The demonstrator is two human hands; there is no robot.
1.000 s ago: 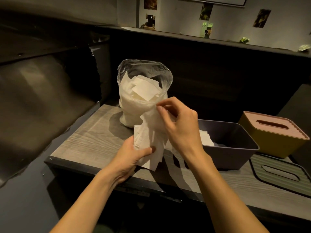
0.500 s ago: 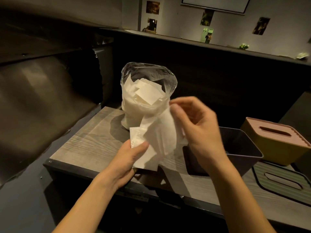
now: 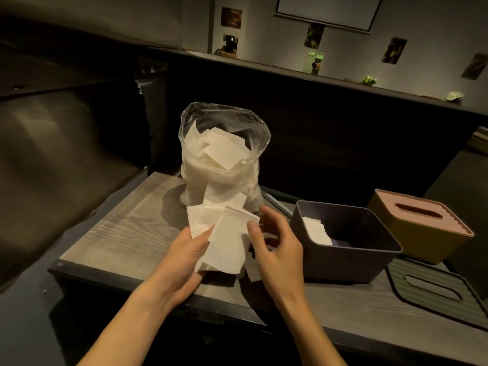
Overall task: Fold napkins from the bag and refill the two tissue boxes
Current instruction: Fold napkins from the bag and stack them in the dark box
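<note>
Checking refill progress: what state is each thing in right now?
Plastic bag: open, full of napkins.
Napkins: held in both hands.
Dark box: lid off, few napkins inside.
Yellow box: lid on.
Green lid: flat on table.
Left hand: gripping.
Right hand: pinching.

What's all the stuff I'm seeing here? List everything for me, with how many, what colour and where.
Clear plastic bag: one, full of white napkins, standing at the back of the table.
White paper napkins in hand: a few, in front of the bag.
Dark purple open tissue box: one, right of the hands, some white napkins inside.
Yellow tissue box with pink slotted lid: one, far right.
Green ribbed slotted lid: one, flat at the right front.
Grey wood-grain table: one, beneath everything.
Left hand: holds the napkins from below.
Right hand: thumb on the napkins' right edge.
</note>
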